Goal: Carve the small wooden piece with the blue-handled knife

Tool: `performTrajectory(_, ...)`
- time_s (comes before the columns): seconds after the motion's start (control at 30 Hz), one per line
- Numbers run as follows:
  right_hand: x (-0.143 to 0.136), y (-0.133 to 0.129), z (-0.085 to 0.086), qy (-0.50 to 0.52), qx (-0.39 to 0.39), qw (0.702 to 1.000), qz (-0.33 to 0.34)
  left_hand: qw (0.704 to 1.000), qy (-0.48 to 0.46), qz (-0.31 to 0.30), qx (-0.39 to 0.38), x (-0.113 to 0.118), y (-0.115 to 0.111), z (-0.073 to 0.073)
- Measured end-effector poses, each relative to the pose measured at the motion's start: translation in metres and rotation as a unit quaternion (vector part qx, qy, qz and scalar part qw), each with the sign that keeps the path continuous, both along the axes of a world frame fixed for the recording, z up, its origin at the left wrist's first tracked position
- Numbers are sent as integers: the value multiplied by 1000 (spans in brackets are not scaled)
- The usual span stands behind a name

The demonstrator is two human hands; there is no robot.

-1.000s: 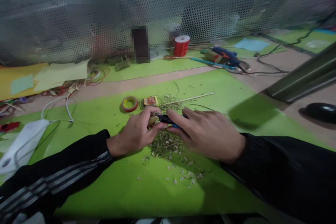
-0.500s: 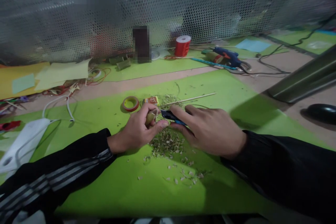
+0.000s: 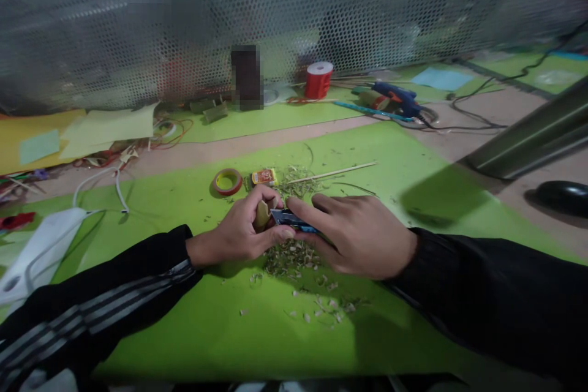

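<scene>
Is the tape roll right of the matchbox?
No, the tape roll lies left of the small box.

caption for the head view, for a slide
Left hand steadies a small tan piece as the right hand holds a blue cutter above scattered shavings.

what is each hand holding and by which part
The right hand holds a slim blue-and-black utility knife by its handle; the left hand, a rounded tan piece around its outside.

Blue cutter (image 3: 298,222) against seemingly pale-green piece (image 3: 263,215).
</scene>
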State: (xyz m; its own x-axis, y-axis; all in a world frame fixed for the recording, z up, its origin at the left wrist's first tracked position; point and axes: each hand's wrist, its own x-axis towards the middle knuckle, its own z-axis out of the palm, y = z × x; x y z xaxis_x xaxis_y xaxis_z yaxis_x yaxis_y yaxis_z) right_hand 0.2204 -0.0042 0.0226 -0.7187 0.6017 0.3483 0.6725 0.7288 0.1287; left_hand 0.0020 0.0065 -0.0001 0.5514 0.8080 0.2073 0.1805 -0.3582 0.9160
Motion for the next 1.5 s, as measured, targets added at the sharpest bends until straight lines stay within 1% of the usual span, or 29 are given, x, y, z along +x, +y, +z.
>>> performTrajectory(0.17, -1, -1, 3, -6, -2, 1000, -6, 1000, 23, 18, 3, -1, 1, -1)
performTrajectory(0.3, -3, -2, 6, -15, -2, 999, -31, 999, 40, 36, 4, 0, 1, -1)
performTrajectory(0.4, -2, -1, 7, -21, -11, 998, -55, 999, 31, 42, 1, 2, 2, -1)
performTrajectory(0.53, -1, 0, 6, -10, -20, 997, -73, 998, -2, 42, -42, 3, 1, 4)
performTrajectory(0.67, -1, 1, 1, -5, -44, 998, -48, 997, -35, 0, -68, 1, 0, 9)
performTrajectory(0.77, -1, 1, -1, -4, -60, 998, -32, 994, -70, -37, -73, -2, 1, 5)
performTrajectory(0.87, -1, 2, -2, 5, -55, 998, -27, 989, -107, -37, -99, -4, 3, -3)
performTrajectory(1.0, -1, 2, -4, 7, -47, 999, -26, 986, -119, -31, -114, -4, 3, -9)
performTrajectory(1.17, -1, 1, -4, 14, -35, 999, -16, 985, -116, -19, -126, -5, 2, -10)
performTrajectory(1.3, -1, 1, -4, 18, -36, 999, -13, 986, -114, -34, -119, -5, 3, -10)
performTrajectory(1.5, -1, 1, -7, 20, -39, 999, -11, 991, -83, -34, -95, -5, 2, -6)
